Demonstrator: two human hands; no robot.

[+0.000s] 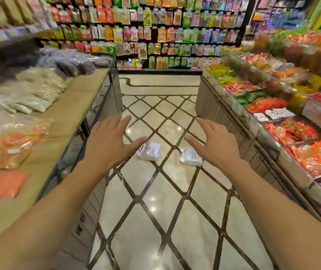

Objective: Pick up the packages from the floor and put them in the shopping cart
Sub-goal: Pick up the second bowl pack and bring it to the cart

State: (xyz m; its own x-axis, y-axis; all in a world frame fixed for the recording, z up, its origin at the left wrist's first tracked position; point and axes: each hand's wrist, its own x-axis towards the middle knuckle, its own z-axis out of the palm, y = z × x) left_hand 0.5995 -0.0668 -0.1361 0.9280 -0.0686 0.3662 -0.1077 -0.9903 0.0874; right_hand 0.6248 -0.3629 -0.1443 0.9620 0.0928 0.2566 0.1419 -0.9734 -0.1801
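Observation:
Two white packages lie on the tiled aisle floor, side by side: the left package [149, 152] and the right package [190, 157]. Both my arms stretch forward over the floor. My left hand [109, 140] is spread, palm down, fingers straight, its thumb overlapping the left package's upper corner in the picture. My right hand [213, 142] is also spread with straight fingers, above and beside the right package. Neither hand holds anything. No shopping cart is in view.
A low display counter [74, 106] with bagged goods lines the left of the aisle. A counter [233, 114] heaped with red and orange packets lines the right. A wall rack [165, 30] of hanging packets closes the far end. The floor [155, 211] has dark diamond lines.

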